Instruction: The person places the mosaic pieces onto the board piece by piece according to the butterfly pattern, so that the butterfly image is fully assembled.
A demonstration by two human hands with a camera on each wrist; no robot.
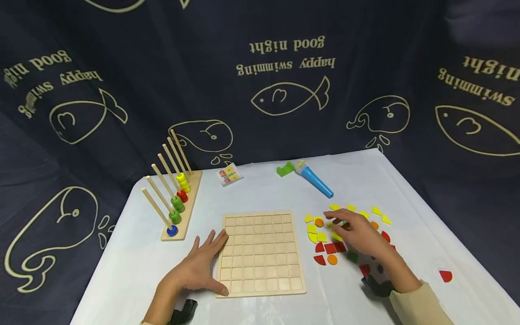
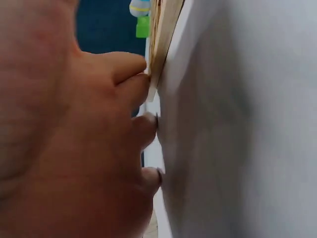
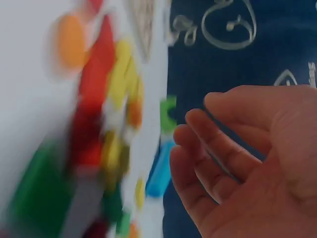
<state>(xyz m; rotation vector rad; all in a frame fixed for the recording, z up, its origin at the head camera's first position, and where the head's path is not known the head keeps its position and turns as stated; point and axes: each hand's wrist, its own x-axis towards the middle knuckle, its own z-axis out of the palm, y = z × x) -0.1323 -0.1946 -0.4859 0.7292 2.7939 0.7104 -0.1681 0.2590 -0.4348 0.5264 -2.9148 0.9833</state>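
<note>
A square wooden grid board [image 1: 260, 253] lies on the white-covered table. My left hand [image 1: 199, 266] rests at its left edge with fingers spread, the thumb on the near corner and the index fingertip on the side rim. To the right of the board, my right hand [image 1: 361, 232] hovers over scattered flat shape pieces, its fingers loosely bent and nothing held in the right wrist view. Around it lie yellow pieces [image 1: 312, 229], red squares [image 1: 330, 248], an orange disc [image 1: 332, 259] and a green piece [image 3: 39, 191]. The right hand and forearm hide some pieces.
On the left stands a wooden peg stacker [image 1: 191, 221] with coloured beads on several tall pegs. Along the back are a printed card [image 1: 229, 174], a green block [image 1: 285, 169] and a blue toy microphone [image 1: 318, 181]. One red piece [image 1: 445, 276] lies apart at the right.
</note>
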